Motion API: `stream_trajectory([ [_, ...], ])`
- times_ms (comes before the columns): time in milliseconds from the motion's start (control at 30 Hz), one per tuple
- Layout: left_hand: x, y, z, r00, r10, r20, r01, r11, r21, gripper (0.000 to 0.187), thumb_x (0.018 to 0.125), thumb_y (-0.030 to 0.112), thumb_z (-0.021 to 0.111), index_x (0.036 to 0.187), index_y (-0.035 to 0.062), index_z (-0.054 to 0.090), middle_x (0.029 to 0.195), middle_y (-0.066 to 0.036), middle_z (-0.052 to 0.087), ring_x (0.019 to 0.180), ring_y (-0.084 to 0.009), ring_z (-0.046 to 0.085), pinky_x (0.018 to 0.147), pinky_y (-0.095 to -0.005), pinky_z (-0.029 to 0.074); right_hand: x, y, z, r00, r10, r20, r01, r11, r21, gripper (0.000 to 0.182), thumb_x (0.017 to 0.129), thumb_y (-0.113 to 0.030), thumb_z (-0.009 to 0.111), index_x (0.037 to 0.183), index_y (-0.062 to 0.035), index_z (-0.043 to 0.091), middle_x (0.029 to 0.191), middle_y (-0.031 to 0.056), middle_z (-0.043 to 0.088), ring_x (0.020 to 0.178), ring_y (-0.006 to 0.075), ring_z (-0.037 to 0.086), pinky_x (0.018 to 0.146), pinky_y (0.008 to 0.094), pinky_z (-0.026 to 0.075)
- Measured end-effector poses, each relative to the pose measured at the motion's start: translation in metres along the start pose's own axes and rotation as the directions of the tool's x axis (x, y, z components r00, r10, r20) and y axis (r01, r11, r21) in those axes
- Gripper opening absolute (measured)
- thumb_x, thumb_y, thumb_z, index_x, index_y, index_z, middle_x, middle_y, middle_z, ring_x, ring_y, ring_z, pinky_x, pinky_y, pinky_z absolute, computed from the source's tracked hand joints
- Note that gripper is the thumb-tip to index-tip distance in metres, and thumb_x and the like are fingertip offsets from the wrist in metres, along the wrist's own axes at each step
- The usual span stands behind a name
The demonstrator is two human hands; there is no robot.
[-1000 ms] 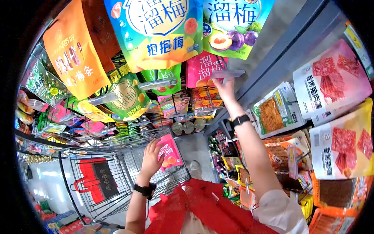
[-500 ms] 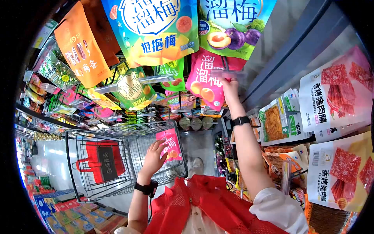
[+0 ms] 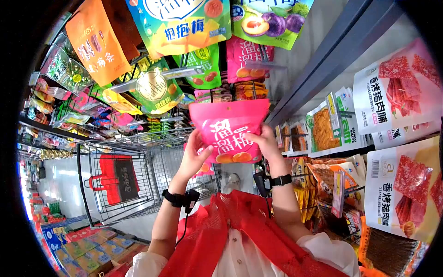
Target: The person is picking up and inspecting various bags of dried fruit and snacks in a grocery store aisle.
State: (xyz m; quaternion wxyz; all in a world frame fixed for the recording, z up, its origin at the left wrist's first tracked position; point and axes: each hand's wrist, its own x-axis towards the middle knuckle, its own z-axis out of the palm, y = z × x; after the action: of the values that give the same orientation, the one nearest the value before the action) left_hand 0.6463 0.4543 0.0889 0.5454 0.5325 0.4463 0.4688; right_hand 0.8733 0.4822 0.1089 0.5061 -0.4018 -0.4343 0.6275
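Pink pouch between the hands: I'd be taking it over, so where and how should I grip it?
Pinch the pink pouch by its flat top edge, from above, I'd say: that edge is free, while left hand and right hand hold the lower sides.

Shop aisle shown: snack pouches [image 3: 179,28] hung on rack hooks, price-tag holders [image 3: 338,194] fitted, wire shopping cart [image 3: 152,177] parked, boxed goods [image 3: 92,254] stacked beyond.

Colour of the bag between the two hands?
The bag is pink; best seen in the head view.
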Motion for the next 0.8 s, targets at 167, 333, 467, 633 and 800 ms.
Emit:
stream_trajectory([
  [167,-0.012,0.004,-0.022,0.972,-0.224,-0.069,0.199,0.945,-0.258,0.027,0.076,0.005,0.06,0.101,0.0013,0.05,0.092,-0.004,0.06,0.082,-0.0108,0.056,0.075,-0.0242,0.044,0.001,0.012,0.028,0.993,0.041,0.11,-0.036,0.998,-0.052,0.036,0.067,-0.007,0.066,0.099,0.001,0.051,0.093,0.006,0.057,0.083,0.0125,0.055,0.075,0.0266,0.043],
  [333,-0.038,0.004,-0.05,0.966,-0.216,-0.139,0.165,0.937,-0.309,0.018,0.078,0.009,0.059,0.094,0.0021,0.057,0.088,-0.004,0.061,0.08,-0.0095,0.056,0.076,-0.025,0.043,-0.005,0.016,0.056,0.965,0.0,0.262,0.052,0.98,-0.191,0.043,0.072,-0.008,0.064,0.109,0.0012,0.045,0.101,0.0057,0.055,0.089,0.0124,0.052,0.081,0.0276,0.041],
  [467,-0.067,0.031,-0.09,0.953,-0.162,-0.258,0.109,0.972,-0.208,0.014,0.077,0.006,0.059,0.09,0.0017,0.059,0.082,-0.002,0.062,0.072,-0.0075,0.055,0.069,-0.0231,0.043,-0.025,-0.009,0.092,0.95,-0.159,0.267,0.268,0.857,-0.44,0.052,0.075,-0.008,0.061,0.12,0.0013,0.036,0.116,0.0102,0.047,0.106,0.0173,0.046,0.091,0.0311,0.036],
  [633,-0.119,0.061,-0.151,0.954,-0.091,-0.287,0.01,0.962,-0.272,0.018,0.074,0.005,0.062,0.092,0.0013,0.059,0.083,-0.002,0.061,0.073,-0.0095,0.056,0.07,-0.0243,0.044,-0.068,-0.006,0.142,0.939,-0.129,0.32,0.286,0.808,-0.515,0.076,0.067,-0.015,0.069,0.127,-0.0001,0.025,0.125,0.0137,0.039,0.116,0.0227,0.039,0.097,0.0354,0.029],
  [800,-0.143,0.076,-0.187,0.961,-0.088,-0.262,0.061,0.992,-0.11,0.033,0.076,0.002,0.056,0.108,0.0019,0.048,0.094,-0.005,0.057,0.083,-0.0118,0.054,0.072,-0.0249,0.044,-0.089,0.025,0.242,0.952,0.04,0.302,0.071,0.936,-0.345,0.061,0.063,-0.008,0.071,0.115,-0.0024,0.041,0.111,0.0077,0.05,0.102,0.0155,0.048,0.088,0.0321,0.038],
])
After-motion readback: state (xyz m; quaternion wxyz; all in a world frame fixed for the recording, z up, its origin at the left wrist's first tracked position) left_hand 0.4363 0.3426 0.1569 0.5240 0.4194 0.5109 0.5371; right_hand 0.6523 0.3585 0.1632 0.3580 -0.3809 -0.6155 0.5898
